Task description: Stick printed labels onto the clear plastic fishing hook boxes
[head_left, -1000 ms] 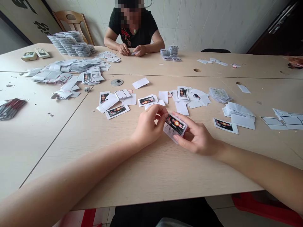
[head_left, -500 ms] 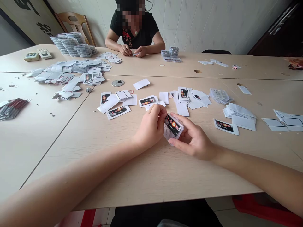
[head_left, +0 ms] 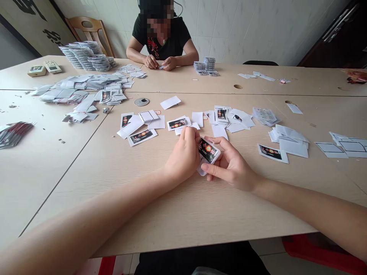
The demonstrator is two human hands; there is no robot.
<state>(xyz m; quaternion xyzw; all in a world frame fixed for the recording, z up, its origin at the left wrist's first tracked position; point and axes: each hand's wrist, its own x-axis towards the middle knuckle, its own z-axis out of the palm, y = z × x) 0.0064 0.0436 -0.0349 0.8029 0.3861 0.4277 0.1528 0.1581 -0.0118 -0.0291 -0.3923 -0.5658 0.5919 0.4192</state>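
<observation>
Two bare hands, left hand and right hand, clamp their fingertips on a clear plastic holder above the table near centre; stacked packets stand far left, while loose printed cards apparently remain to do.

workroom: tiled wall, joined tables, card stacks

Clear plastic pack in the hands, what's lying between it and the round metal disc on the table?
In the head view, a black-printed card and white paper pieces lie between the clear plastic pack and the round metal disc.
</observation>
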